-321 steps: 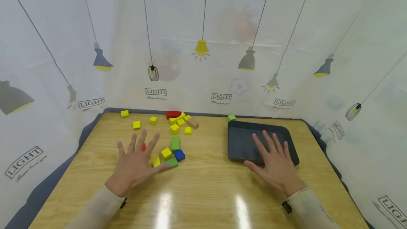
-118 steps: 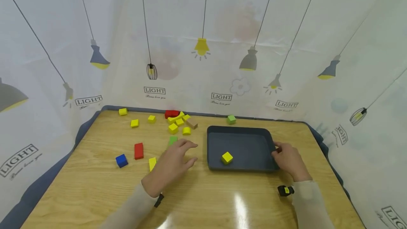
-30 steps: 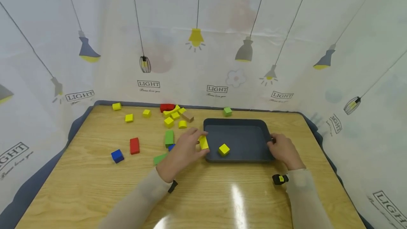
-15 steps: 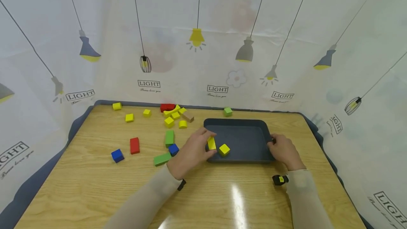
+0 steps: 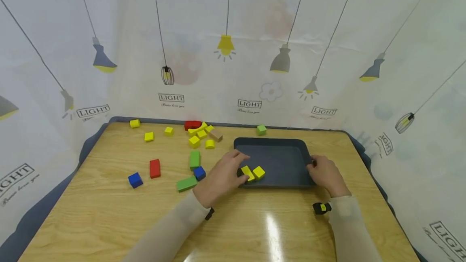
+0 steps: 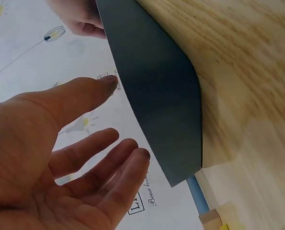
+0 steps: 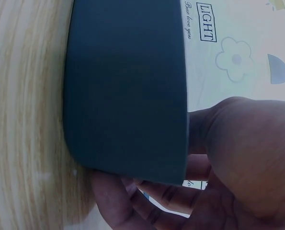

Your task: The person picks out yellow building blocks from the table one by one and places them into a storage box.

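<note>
My left hand [image 5: 223,177] hangs over the near left corner of the dark grey tray [image 5: 276,148], its thumb and fingers apart. In the left wrist view nothing lies between the fingers of the left hand [image 6: 80,148], which sit beside the tray wall [image 6: 156,86]. Just beyond the thumb a flat yellow block [image 5: 248,174] lies in the tray, close beside a yellow cube [image 5: 259,172]. My right hand [image 5: 327,175] grips the tray's right rim; the right wrist view shows its thumb at the rim and its fingers [image 7: 116,201] under the tray wall [image 7: 128,96].
Left of the tray lie two green blocks [image 5: 187,183], two blue cubes [image 5: 135,180] and a red block [image 5: 154,168]. Farther back are several yellow blocks [image 5: 194,142], a brown block [image 5: 216,134] and a red piece [image 5: 192,125]. A green cube [image 5: 261,130] stands behind the tray.
My left hand has carried the flat yellow block over the tray's left rim, set it down next to the cube and let go. The right hand keeps its hold on the tray.
</note>
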The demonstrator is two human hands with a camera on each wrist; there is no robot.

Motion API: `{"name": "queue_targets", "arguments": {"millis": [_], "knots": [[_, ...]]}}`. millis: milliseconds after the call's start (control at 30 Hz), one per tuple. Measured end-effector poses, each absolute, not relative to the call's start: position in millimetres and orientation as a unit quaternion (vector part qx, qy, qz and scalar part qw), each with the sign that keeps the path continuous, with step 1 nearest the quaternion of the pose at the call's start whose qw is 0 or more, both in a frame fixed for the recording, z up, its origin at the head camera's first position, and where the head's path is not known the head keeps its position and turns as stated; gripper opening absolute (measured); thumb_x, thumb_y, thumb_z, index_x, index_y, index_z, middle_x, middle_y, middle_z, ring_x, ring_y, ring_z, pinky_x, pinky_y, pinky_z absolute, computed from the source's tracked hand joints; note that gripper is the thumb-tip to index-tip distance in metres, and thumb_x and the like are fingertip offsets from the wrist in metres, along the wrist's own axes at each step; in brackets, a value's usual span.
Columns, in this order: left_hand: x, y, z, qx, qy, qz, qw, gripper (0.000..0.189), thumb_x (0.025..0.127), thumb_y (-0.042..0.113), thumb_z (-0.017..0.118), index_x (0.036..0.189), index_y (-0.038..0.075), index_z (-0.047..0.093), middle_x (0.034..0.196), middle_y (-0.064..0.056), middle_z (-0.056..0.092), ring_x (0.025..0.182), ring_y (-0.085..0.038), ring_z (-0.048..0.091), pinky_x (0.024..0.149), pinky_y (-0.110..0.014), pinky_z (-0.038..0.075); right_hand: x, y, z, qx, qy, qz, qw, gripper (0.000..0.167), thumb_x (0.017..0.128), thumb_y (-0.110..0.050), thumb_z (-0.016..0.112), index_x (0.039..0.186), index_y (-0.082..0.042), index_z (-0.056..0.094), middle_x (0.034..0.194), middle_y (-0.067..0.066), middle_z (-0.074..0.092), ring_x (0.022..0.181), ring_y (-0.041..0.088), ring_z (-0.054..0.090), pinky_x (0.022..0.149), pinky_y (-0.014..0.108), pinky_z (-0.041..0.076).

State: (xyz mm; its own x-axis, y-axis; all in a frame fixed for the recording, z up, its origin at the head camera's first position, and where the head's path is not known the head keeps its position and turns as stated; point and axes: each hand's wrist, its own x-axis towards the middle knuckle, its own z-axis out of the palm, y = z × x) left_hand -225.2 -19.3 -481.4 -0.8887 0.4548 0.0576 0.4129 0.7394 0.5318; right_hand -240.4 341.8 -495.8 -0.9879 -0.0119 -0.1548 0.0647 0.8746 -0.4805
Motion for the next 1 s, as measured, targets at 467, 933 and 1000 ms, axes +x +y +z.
{"name": "queue_targets", "arguments": {"millis": [467,933,1000], "knots": [[-233.4,-45.9,-474.6,0.218,0.932,0.288,-0.031,0.057,0.101,0.023,0.095,0.152,0.007,0.074,0.149,-0.015,0.072,0.113,-0.026,0.076,0.1,-0.043,0.07,-241.2,342.1,-498.3,0.016,0.968,-0.238,0.074,0.057,0.116,-0.013,0.056,0.162,0.02,0.052,0.154,0.044,0.065,0.109,0.04,0.076,0.093,0.057,0.064],[-254.0,-94.9,-464.5,0.161,0.949,0.262,-0.074,0.05,0.103,0.026,0.093,0.147,0.011,0.076,0.15,-0.017,0.074,0.126,-0.035,0.076,0.105,-0.054,0.07,-242.8,340.8,-496.7,0.019,0.968,-0.237,0.074,0.057,0.116,-0.013,0.056,0.162,0.02,0.051,0.152,0.044,0.066,0.108,0.04,0.074,0.094,0.058,0.064],[-258.1,-104.0,-463.0,0.153,0.951,0.258,-0.072,0.047,0.104,0.025,0.092,0.146,0.011,0.077,0.145,-0.019,0.074,0.118,-0.035,0.076,0.099,-0.053,0.071,-242.8,341.2,-497.2,0.017,0.969,-0.236,0.073,0.057,0.116,-0.013,0.056,0.162,0.02,0.051,0.153,0.045,0.065,0.11,0.041,0.075,0.096,0.059,0.064]]}}
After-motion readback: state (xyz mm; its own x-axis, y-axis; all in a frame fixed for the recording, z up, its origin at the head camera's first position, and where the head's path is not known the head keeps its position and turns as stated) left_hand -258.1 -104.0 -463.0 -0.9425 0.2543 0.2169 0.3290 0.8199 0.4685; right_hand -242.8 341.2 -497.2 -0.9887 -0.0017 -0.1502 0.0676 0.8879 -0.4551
